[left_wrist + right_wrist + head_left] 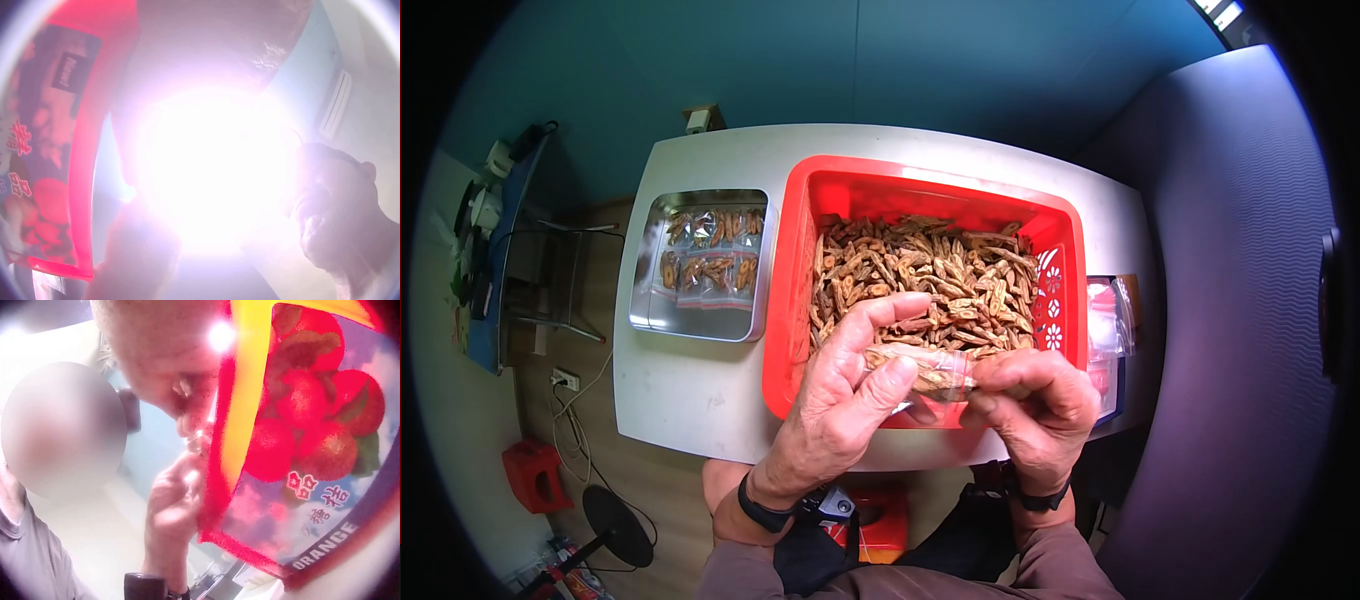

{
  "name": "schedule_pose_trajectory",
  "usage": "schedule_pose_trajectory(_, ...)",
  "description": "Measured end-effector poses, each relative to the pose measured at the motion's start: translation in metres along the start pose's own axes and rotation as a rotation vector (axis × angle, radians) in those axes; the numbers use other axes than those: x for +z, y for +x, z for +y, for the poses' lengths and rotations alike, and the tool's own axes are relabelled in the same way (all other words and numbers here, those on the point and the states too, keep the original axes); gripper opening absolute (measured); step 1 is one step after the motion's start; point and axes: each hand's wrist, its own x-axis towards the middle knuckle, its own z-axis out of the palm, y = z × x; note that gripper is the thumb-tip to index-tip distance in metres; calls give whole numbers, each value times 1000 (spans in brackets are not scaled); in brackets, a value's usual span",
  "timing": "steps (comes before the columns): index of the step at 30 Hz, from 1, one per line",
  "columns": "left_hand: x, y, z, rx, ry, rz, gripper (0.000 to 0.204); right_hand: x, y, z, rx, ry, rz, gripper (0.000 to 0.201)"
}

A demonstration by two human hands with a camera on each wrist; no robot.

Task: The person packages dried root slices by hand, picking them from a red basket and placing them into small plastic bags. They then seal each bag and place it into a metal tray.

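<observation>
A small clear zip bag (945,375) with dried brown slices inside is held over the front of a red plastic basket (795,290). My left hand (835,410) grips the bag's left part between thumb and fingers, the index finger extended above it. At the bag's right end, by the reddish zip strip, my right hand (1040,405) pinches the edge with thumb and curled fingers. Loose dried slices (920,260) fill the basket. The right wrist view has both hands meeting beside the basket's fruit-printed side (300,425); glare whites out the middle of the left wrist view.
Left of the basket, a shiny metal tin (695,320) contains several filled zip bags (710,270). More clear bags with red strips (1105,320) lie to the right. All stand on a white table (690,400) against a teal wall; a dark padded panel (1240,250) borders its right side.
</observation>
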Motion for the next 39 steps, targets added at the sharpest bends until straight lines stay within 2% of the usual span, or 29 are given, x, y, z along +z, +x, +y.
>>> schedule_pose_trajectory(1, 1, 0, 1, 29, -5, -4, 53, 0, 3, 1, -102, -79, -76, 20)
schedule_pose_trajectory(4, 4, 2, -2, 71, -29, -7, 54, -2, 8, -5, -154, -180, -155, 20)
schedule_pose_trajectory(9, 6, 1, -5, 86, -64, 3, 52, -2, 5, -3, -107, -120, -142, 21)
schedule_pose_trajectory(12, 4, 1, -7, 74, -20, 28, 43, -3, 7, -4, -168, -207, -168, 23)
schedule_pose_trajectory(14, 3, 4, -9, 259, 130, 68, 32, -1, 6, -1, -192, -179, -82, 25)
schedule_pose_trajectory(18, -4, -1, -6, 221, 224, 95, 25, -3, 3, 1, -176, -139, -23, 24)
schedule_pose_trajectory(20, -4, -1, -6, 179, 86, 92, 26, -4, 4, -1, -130, -167, -60, 23)
schedule_pose_trajectory(24, 1, -2, -5, 145, -11, 128, 22, -7, 6, -4, -126, -162, -84, 23)
schedule_pose_trajectory(26, 6, -1, -4, 169, 16, 230, 20, -7, 7, -4, -148, -179, -84, 22)
schedule_pose_trajectory(33, 5, -3, -3, 112, 78, 186, 20, -5, 6, -4, -160, -215, -85, 22)
schedule_pose_trajectory(39, 6, -2, -1, 133, -21, 63, 31, -2, -1, 2, -16, -81, 20, 20)
